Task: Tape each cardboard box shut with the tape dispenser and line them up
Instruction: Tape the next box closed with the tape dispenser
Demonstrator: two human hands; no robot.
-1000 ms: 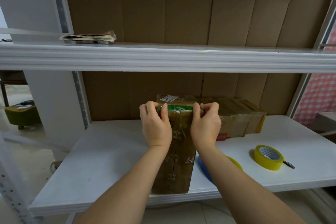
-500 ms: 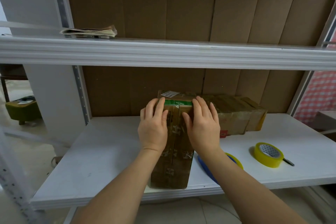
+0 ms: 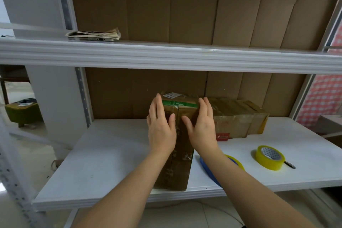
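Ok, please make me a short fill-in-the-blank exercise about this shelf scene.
1. Both hands, left hand and right hand, lie flat on the long ____ box.
2. The tape roll right of the arms is ____.
3. A ____ strip crosses the box's far end.

Missing words: cardboard; yellow; green

Looking like a storeroom or small packing area. White metal shelving (image 3: 166, 57) with perforated uprights is filling the frame, backed by flattened cardboard sheets (image 3: 185, 5). Taped cardboard boxes (image 3: 233, 116) are sitting at centre right on the lower shelf, with a yellow tape roll (image 3: 269, 159) lying at lower right. Tiled floor is showing at lower left.
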